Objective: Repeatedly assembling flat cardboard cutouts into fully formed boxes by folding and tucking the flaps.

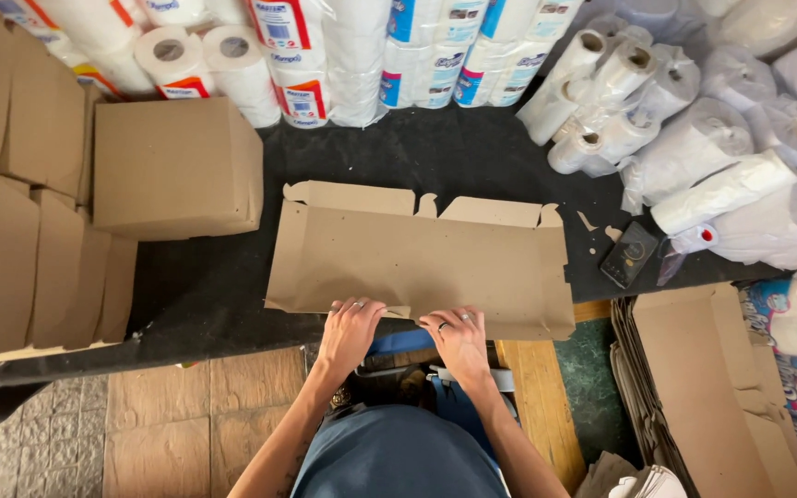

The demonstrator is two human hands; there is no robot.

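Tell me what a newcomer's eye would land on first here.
The flat brown cardboard blank lies mid-table on the black surface, with the left hand and right hand pressing its near edge. Folded cardboard boxes stand to the left, and paper rolls pile along the far side and right.

From the flat brown cardboard box blank [422, 263], bare black tabletop [472, 152] lies open toward twelve o'clock up to the wall of wrapped white paper-roll packs [389, 55]. At ten o'clock a folded brown cardboard box [175, 168] blocks the way, with a narrow dark lane between them. At two o'clock loose plastic-wrapped white rolls [684, 138] crowd in; a dark flat phone [629, 254] lies at three o'clock.
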